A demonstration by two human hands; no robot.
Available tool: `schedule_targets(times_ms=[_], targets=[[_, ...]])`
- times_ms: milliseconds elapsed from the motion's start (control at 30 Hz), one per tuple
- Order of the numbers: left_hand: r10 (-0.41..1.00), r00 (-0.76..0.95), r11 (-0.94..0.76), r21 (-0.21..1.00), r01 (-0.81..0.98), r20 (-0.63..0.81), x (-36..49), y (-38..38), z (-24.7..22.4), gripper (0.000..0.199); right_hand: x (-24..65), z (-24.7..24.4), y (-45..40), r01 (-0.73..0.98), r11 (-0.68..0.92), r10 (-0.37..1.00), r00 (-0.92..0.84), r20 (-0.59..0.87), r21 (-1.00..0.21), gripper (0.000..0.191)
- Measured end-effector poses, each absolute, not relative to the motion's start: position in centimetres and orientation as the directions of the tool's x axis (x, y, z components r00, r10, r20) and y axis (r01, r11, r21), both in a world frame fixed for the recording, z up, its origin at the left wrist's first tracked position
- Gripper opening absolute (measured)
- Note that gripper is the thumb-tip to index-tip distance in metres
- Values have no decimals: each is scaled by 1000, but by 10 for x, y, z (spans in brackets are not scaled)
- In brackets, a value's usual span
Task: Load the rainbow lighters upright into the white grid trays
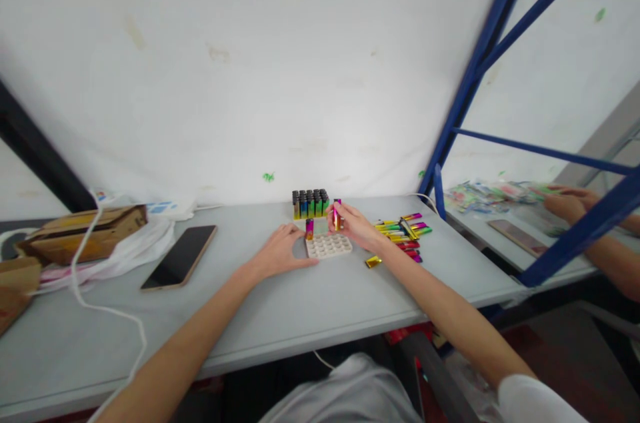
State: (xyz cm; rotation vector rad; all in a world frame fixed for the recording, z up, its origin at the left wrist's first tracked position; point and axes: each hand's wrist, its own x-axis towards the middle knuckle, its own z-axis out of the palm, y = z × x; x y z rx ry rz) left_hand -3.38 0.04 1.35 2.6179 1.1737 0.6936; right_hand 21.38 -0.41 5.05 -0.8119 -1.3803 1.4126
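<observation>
A white tray [330,247] with rows of round holes lies on the table. My left hand [283,251] spans its left end, thumb at the near corner and fingers at the far corner, holding it. One shiny purple and gold lighter [309,230] stands upright at the tray's far left corner, beside my left fingertips. My right hand [356,226] is closed on another shiny lighter [337,218], magenta and gold, held upright above the tray's far right part. Behind the tray stands a block of lighters [310,204] with black tops, in rows.
Loose metallic lighters [403,233] lie piled right of the tray. A phone [180,258], a white cable [83,270] and a cardboard box [90,230] are at left. A blue metal frame [463,96] rises at right; beyond it another person's hands [570,203] work over plastic packets [487,198].
</observation>
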Motion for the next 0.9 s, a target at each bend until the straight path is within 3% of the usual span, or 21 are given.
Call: schedule_targets(times_ms=[167,333,533,733,900], targets=[[745,579,-667,378,642,331,-30,2,14,66,199,39,-6,-207,46,944,-311,110,-977,52],[736,589,-677,372,635,334,-30,3,13,66,190,23,-3,67,175,976,-142,164,-982,54],[732,589,-682,370,631,343,-29,3,13,64,186,16,-2,294,218,975,-34,218,-931,38],[735,581,-678,379,630,349,-29,2,14,61,186,14,-1,328,301,953,-74,294,-895,43],[734,581,-679,378,629,351,-30,4,12,62,189,16,-4,325,425,900,-254,355,-845,44]])
